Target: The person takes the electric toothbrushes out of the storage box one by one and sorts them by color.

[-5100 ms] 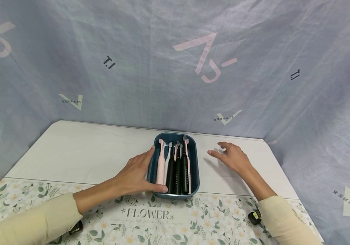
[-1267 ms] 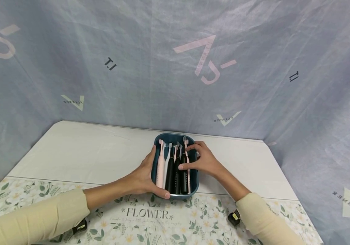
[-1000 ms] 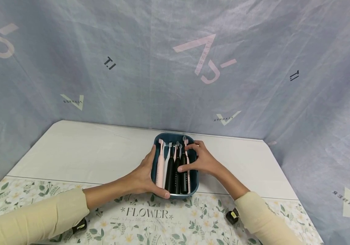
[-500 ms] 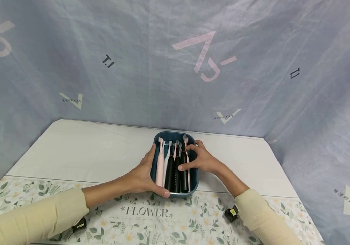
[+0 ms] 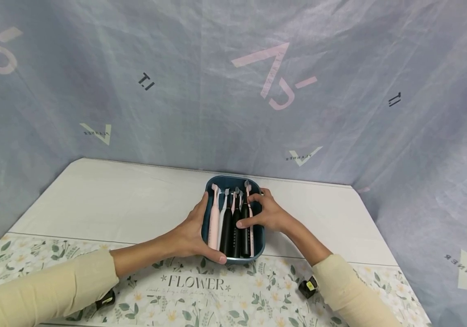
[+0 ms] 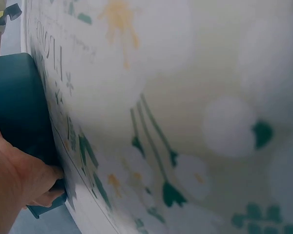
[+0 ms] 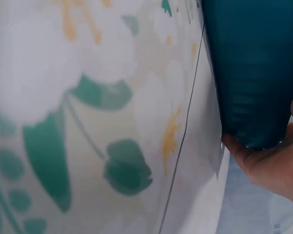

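Gripping the blue tray (image 5: 242, 261) by its near edge and left side, my left hand (image 5: 190, 236) spreads wide. The toothbrushes (image 5: 214, 222) lie inside, between my hands, long axes pointing away from me. My right hand (image 5: 269, 214) is nearer the rightmost black toothbrush (image 5: 245, 240), bent over the tray's right rim; whether thumb and forefinger pinch it or merely hover, I can't tell. Past my fingertips, brush heads (image 5: 215, 186) overlap, hard to separate.
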`<state>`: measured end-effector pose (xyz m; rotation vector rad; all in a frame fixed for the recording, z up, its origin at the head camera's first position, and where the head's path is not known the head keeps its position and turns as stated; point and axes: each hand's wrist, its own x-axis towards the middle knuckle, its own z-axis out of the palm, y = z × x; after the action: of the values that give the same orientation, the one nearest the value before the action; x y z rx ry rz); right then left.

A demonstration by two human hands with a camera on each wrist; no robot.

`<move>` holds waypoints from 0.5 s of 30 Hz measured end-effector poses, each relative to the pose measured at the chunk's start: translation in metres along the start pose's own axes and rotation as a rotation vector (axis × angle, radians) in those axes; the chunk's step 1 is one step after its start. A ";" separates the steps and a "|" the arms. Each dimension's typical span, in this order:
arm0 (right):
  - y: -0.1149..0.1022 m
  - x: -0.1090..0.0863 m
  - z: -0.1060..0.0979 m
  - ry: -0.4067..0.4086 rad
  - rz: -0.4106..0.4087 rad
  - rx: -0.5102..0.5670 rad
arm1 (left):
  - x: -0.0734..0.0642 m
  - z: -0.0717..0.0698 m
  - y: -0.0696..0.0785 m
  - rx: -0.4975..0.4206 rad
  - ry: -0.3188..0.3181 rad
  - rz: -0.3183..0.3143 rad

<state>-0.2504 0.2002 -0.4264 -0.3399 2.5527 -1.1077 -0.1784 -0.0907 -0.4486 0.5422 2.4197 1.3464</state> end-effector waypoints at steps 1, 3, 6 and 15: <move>0.000 0.000 0.000 0.000 0.001 0.005 | 0.000 0.000 0.000 -0.001 0.000 0.001; 0.001 -0.001 0.000 0.000 0.004 0.012 | 0.000 0.000 0.000 -0.005 0.002 0.004; 0.001 -0.002 0.000 -0.002 -0.001 0.012 | 0.000 0.000 0.001 -0.013 -0.002 0.006; -0.001 -0.007 -0.002 0.019 -0.053 0.016 | 0.000 0.000 0.000 -0.017 -0.015 -0.008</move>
<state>-0.2446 0.2031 -0.4233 -0.3975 2.5638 -1.1543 -0.1783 -0.0912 -0.4484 0.5358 2.3945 1.3535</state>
